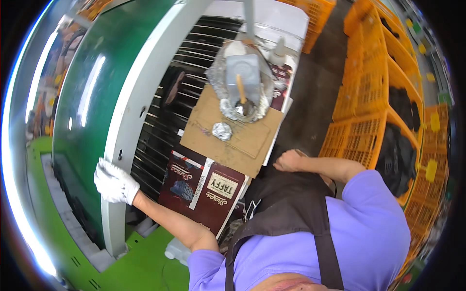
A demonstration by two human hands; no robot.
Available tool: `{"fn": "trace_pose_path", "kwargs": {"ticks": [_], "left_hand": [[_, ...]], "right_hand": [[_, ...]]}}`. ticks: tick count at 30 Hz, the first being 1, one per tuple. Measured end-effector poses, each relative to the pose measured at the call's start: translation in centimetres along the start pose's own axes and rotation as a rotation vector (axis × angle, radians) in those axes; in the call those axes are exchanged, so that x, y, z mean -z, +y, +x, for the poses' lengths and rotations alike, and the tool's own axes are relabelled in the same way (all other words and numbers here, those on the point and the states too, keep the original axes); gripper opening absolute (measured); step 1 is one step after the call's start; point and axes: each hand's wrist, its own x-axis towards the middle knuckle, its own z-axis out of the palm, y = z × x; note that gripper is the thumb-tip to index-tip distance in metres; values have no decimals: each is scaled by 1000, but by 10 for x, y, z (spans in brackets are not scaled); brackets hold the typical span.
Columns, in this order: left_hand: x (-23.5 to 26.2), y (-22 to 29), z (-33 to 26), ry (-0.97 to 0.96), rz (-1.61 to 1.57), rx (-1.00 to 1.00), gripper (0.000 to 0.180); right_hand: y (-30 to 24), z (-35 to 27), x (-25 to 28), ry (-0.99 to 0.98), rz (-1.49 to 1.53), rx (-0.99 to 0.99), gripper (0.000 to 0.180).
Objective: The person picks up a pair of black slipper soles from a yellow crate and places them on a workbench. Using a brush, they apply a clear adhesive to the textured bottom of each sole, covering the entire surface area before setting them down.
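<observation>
Left hand point(115, 182): in a white glove, fingers curled and pressed flat against the grey edge frame point(127, 145) of a large green machine panel point(92, 97); whether the fingers wrap behind the frame cannot be told.

Right hand point(290, 160): bare, loosely curled, resting at the corner of a brown cardboard sheet point(233, 133); its fingertips are turned under, so it cannot be told whether it is closed on anything.

Worktop items: on the cardboard lies a crumpled foil ball point(222, 131); behind it, a foil-lined tray point(242, 80) with a grey block and a wooden-handled tool, tip hidden in foil.

Below the cardboard: dark maroon printed cartons point(201, 186), partly covered.

Behind: black slatted rack point(170, 111), lower part hidden.

Right side: stacked orange crates point(369, 92) holding dark contents, indistinct. The person's purple shirt and dark apron point(291, 203) block the lower foreground.
</observation>
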Motion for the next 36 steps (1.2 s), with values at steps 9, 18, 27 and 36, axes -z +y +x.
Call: {"fn": "trace_pose_path", "kwargs": {"ticks": [9,18,27,36], "left_hand": [[-4,-7,-5,-108,21,12,36],[25,7,-12,-158,-39,15,39],[126,394,-26,-514,-1018,-412,20],[123,647,-171,-1480,-804,-1543,46]], "right_hand": [[64,-54,15,16,88,-382,41],[170,-64,-31,-41,444,-598,37],[292,-122,-17,-71,732,-634,38],[377,-184,-101,146,870,-780,30]]}}
